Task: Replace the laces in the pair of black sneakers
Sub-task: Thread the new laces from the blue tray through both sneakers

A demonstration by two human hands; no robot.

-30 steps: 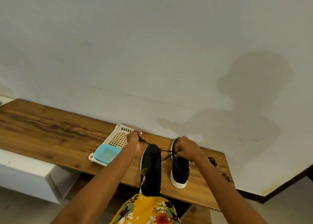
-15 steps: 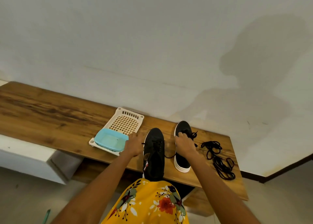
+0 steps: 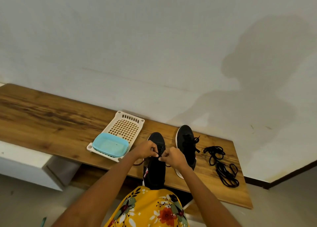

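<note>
Over the near edge of the wooden bench [image 3: 51,124], both hands are bunched up on top of the closer black sneaker [image 3: 155,172]; left hand [image 3: 145,149] has its fingers curled in, pinching a bit of black lace [image 3: 158,155] right over the eyelets; right hand [image 3: 173,157] is doing the same from the other side, fingers curled tight and pinching the lace, so the two sets of fingertips nearly meet in the middle. That sneaker points away toward the wall, heel hanging off the bench edge just above a yellow floral garment [image 3: 149,209]; a loose end of lace trails off to its left by the wrist, a bit blurry so can't say much more about it.

Second black sneaker [image 3: 186,144] sits just beside it on the right, also toe to the wall, white sole showing at the heel; it has laces in it, ends flopped out to the right side. Further right, apart from the shoes, a tangled pile of loose black laces [image 3: 221,165] lies on the wood.

Left of the hands sits a white perforated tray [image 3: 125,124], near the first shoe; a light blue tub [image 3: 110,147] rests in its near end. White wall [image 3: 154,46] behind everything, with a person's shadow on it.
</note>
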